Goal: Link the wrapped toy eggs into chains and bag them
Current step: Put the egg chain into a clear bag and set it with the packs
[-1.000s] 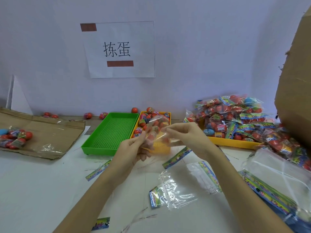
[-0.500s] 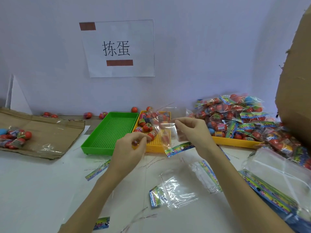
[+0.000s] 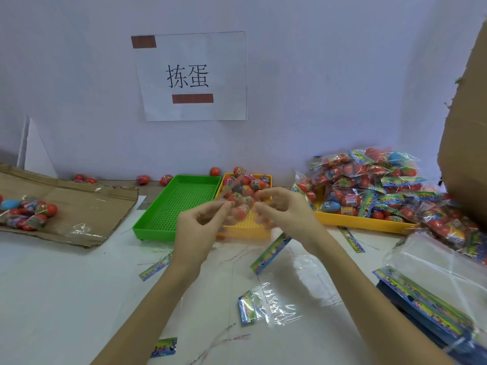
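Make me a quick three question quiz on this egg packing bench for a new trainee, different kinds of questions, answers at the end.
1. True or false: the green tray is full of eggs.
2. Multiple choice: the heap of filled bags lies on A) the flattened cardboard, B) the long yellow tray by the carton, C) the green tray.
3. Fill the gap: the left hand and right hand together hold a clear ____ in front of the small yellow tray.

Key
1. False; only its perforated floor shows.
2. B.
3. Bag, with its printed header strip hanging below the right hand; both hands have a pinching grip on it.
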Demonstrator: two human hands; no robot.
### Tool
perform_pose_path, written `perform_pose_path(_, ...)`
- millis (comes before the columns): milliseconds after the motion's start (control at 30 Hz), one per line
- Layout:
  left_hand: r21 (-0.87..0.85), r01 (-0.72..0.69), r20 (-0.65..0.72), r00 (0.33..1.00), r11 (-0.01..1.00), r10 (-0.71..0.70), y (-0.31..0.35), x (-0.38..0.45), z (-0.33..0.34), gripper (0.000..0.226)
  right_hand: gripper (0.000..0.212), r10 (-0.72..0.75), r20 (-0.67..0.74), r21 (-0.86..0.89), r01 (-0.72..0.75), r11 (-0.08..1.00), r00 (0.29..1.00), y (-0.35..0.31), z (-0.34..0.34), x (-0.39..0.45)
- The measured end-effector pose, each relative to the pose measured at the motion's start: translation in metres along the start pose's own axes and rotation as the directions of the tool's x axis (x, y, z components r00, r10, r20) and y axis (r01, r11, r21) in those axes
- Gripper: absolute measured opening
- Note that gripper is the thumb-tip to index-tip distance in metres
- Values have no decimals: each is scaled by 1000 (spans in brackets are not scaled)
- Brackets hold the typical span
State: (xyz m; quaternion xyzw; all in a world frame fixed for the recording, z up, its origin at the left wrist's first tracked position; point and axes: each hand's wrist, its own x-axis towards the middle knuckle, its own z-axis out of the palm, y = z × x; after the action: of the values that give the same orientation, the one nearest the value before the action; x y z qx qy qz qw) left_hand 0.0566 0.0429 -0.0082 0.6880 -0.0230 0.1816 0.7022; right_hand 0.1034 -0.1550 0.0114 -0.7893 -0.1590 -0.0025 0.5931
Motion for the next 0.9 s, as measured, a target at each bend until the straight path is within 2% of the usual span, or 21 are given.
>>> perform_pose_path(33,53,-40,-38,998,998,42,0,0,-1,7,30,-84,-152,-126,65,990,985,1,4,1)
perform_pose_path(67,123,-90,-73,992,988,100,-1,1,-1,8,26,-205,-271,-265,132,955,940,0,8,1)
perform_pose_path(100,180,-134,-101,983,975,154,-1,1,-2,11,23,-299,-309,-324,196,926,903,-2,10,-1)
perform_pose_path(133,213,-173,-126,971,962,202,0,0,-2,13,28,-323,-278,-279,245,928,905,-5,9,-1)
perform_pose_path(167,230,-210,-141,959,950,246,2,-2,-1,14,41,-273,-185,-138,250,958,944,-8,8,-2)
perform_pose_path(200,257,-254,-141,945,933,296,3,-4,0,15,54,-186,-40,30,188,982,982,-14,7,-4)
perform_pose_path(267,358,-379,-75,899,853,431,4,-8,4,16,72,-84,210,171,48,984,974,-23,11,-8)
perform_pose_path(333,439,-502,53,842,745,537,5,-10,7,20,68,-76,218,128,49,991,973,-24,17,-9)
perform_pose_path(367,452,-537,117,828,712,549,5,-11,7,23,58,-80,175,105,62,992,981,-24,19,-8)
perform_pose_path(433,439,-548,210,833,712,512,6,-11,6,30,32,-66,117,107,54,993,991,-21,15,-7)
perform_pose_path(533,291,-421,217,904,859,369,11,-13,6,28,22,-15,163,174,-14,985,987,-17,1,-6)
perform_pose_path(633,174,-235,184,962,956,203,15,-8,3,30,27,4,327,254,-92,963,945,-13,-10,-7)
perform_pose_path(700,71,-60,281,959,996,38,17,-3,-1,42,33,0,432,265,-127,956,902,-13,-15,-9)
perform_pose_path(767,30,112,405,907,993,-114,15,-2,-4,49,36,1,497,259,-150,954,868,-12,-19,-9)
perform_pose_path(833,35,162,441,883,986,-160,11,-3,-5,44,35,7,506,250,-154,956,862,-11,-22,-9)
perform_pose_path(900,17,162,370,916,987,-157,7,-3,-3,34,37,40,446,221,-154,963,894,-9,-24,-7)
